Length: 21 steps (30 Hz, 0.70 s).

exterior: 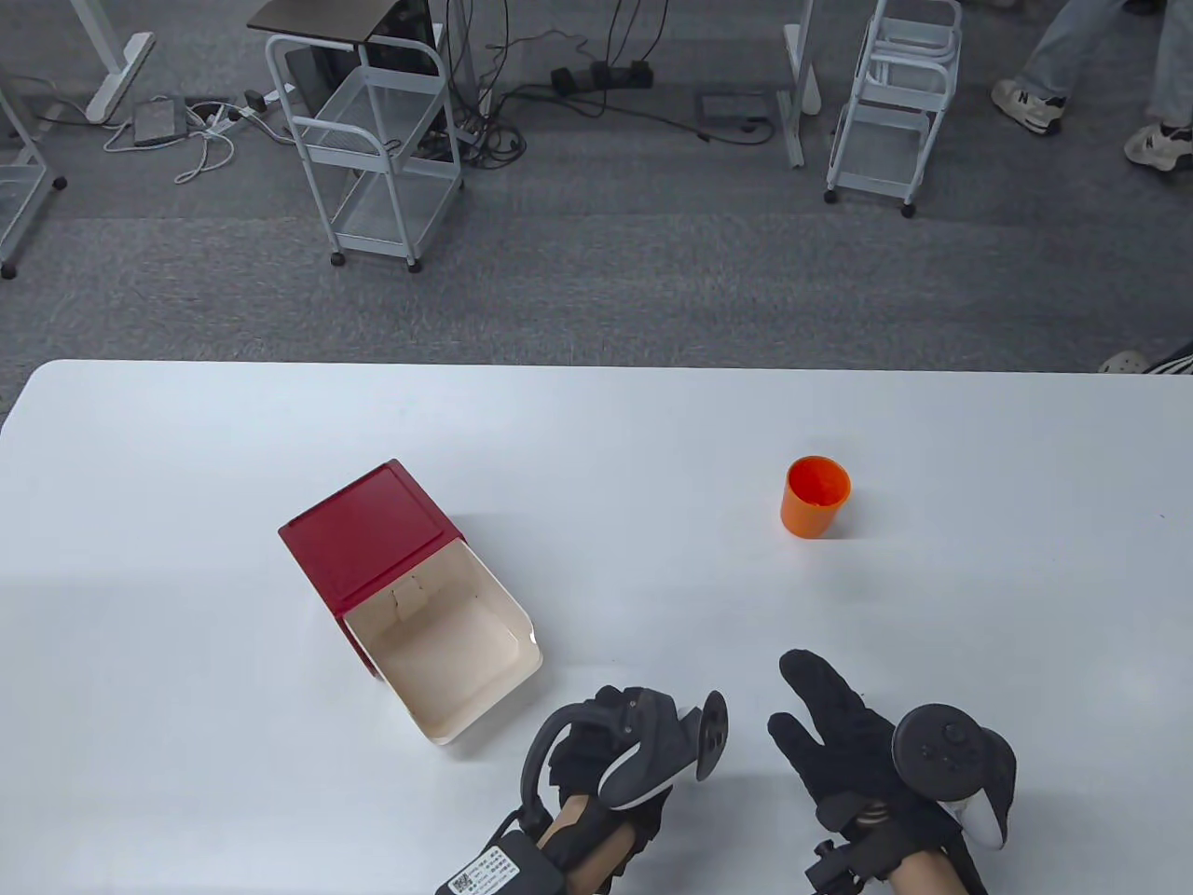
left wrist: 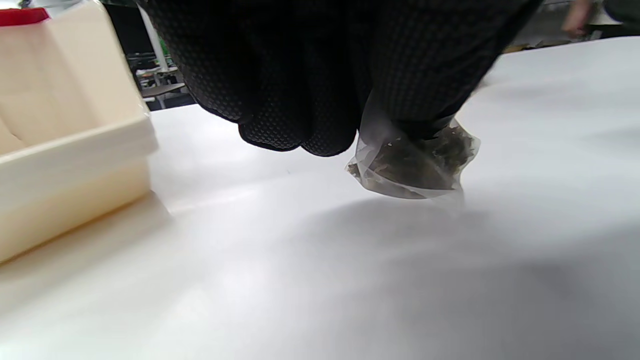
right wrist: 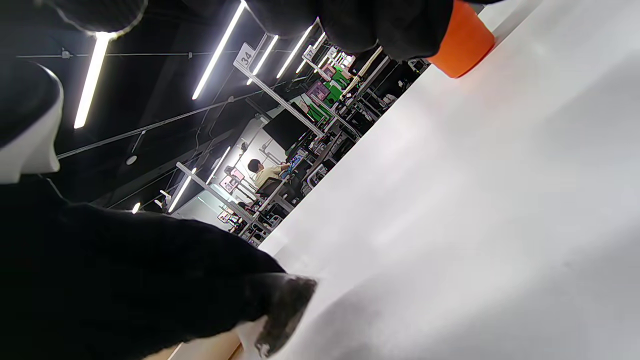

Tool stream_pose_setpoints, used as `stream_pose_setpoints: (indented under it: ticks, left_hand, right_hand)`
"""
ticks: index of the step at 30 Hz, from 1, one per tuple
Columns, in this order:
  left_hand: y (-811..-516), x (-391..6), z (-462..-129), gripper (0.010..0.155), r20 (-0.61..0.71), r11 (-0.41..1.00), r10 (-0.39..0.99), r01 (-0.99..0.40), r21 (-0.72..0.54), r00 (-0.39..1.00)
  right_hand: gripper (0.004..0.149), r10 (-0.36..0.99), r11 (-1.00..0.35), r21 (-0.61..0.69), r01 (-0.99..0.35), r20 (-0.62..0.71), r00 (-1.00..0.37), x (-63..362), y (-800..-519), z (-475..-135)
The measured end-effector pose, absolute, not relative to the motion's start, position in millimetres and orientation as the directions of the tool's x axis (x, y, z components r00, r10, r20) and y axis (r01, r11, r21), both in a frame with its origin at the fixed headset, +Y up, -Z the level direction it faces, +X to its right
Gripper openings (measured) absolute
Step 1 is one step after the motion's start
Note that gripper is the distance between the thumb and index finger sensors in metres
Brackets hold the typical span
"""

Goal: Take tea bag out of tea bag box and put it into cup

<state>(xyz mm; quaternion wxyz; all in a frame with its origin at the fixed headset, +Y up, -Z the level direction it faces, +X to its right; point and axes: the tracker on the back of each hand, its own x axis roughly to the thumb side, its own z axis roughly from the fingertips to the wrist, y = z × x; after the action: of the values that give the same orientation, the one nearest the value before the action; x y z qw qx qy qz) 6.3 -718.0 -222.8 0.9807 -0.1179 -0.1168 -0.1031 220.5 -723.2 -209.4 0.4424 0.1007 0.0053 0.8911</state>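
Near the front edge of the tabletop (exterior: 596, 438), your left hand (exterior: 620, 746) sits just right of the tea bag box (exterior: 410, 597), fingers curled down. In the left wrist view your fingertips (left wrist: 300, 125) pinch a clear tea bag (left wrist: 415, 165) with dark leaves inside; the bag hangs below the glove, just above the white surface, and I can't tell whether its bottom corner touches. So the left grip is closed on the bag. The box lies open toward you, red lid (exterior: 368, 531) at the back, cream tray in front, its interior looks bare in the table view; its cream wall (left wrist: 65, 150) shows at the left of the left wrist view, beside the hand but apart from it. Your right hand (exterior: 848, 736) rests low at the front right, fingers spread and extended forward, nothing held, the grip wide open. The orange cup (exterior: 815, 496) stands upright farther back on the right, well apart from both hands, beyond your right fingers. In the right wrist view the cup (right wrist: 462, 42) shows at the top edge, partly hidden behind the dark glove.
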Motion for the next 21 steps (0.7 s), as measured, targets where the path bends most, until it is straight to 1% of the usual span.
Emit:
stream_pose_setpoints:
  ticks: [6,11,13,17,21]
  left_hand:
    - [-737,12,-216,0.039,0.287,0.945,-0.220,0.277,-0.175,0.932]
    - [-742,12,-215,0.041,0.291,0.939,-0.227,0.288,-0.189,0.929]
    - [-742,11,-215,0.046,0.294,0.937,-0.223,0.288,-0.199,0.930]
    - [-739,8,-214,0.062,0.310,0.941,-0.195,0.266,-0.207,0.931]
    - [-730,0,-214,0.072,0.306,0.959,-0.125,0.194,-0.207,0.944]
  right_hand:
    - [0.078,0.788,-0.610,0.100,-0.786,0.178,-0.589,220,-723,-210]
    - [0.078,0.787,-0.612,0.103,-0.784,0.177,-0.591,220,-723,-210]
    - [0.078,0.787,-0.612,0.103,-0.784,0.177,-0.591,220,-723,-210]
    - [0.078,0.788,-0.610,0.097,-0.787,0.180,-0.589,221,-723,-210]
    - [0.078,0.789,-0.609,0.098,-0.787,0.182,-0.587,220,-723,-210]
